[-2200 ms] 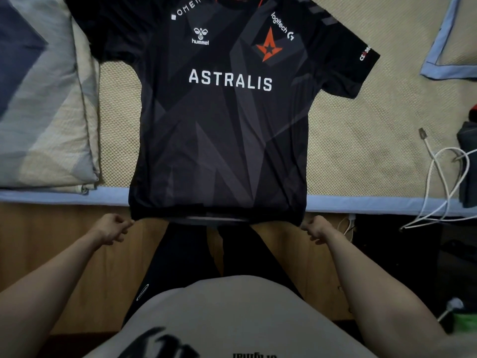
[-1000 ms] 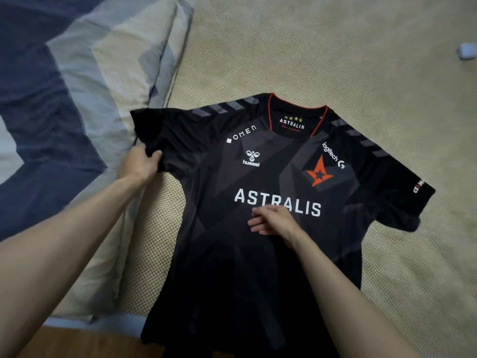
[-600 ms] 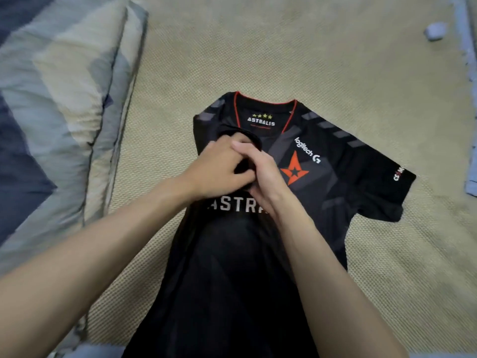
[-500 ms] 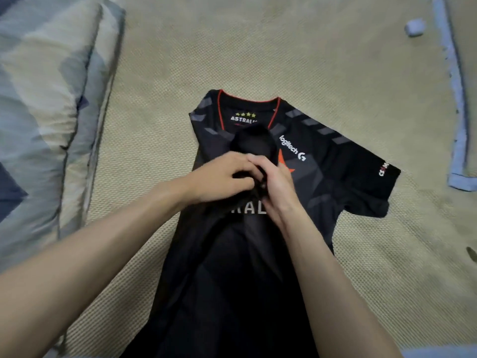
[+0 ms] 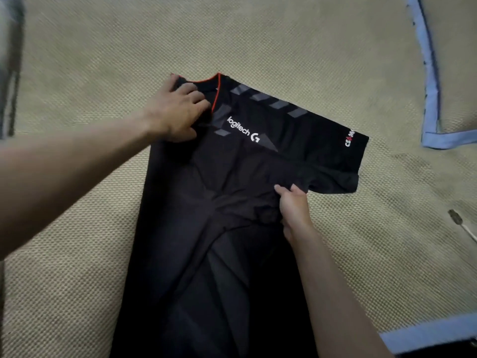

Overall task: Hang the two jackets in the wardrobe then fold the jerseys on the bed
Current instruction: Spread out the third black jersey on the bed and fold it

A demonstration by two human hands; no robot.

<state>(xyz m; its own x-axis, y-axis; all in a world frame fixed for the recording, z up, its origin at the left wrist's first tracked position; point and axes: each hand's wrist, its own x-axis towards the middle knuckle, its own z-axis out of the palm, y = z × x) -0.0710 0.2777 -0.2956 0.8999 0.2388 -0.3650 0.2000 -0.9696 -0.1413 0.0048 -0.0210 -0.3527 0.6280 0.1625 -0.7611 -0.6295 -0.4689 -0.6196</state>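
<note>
A black jersey [image 5: 232, 254] with an orange-trimmed collar and white logos lies on the woven bed mat [image 5: 284, 47]. Its left side is folded over the chest, so the left sleeve is hidden and only the right sleeve sticks out. My left hand [image 5: 178, 112] presses flat on the folded part by the collar. My right hand [image 5: 294, 210] pinches the fabric just below the right sleeve, where the cloth bunches into creases.
A second mat with a blue border [image 5: 436, 99] lies at the upper right. A white cable end [image 5: 459, 220] rests on the mat at the right edge. The bed's blue edge [image 5: 426, 334] shows at the lower right. Bedding [image 5: 7, 73] blurs along the left.
The jersey's left side and sleeve have been folded over its front. My left hand moved up to the collar, and my right hand moved out to the fabric under the right sleeve.
</note>
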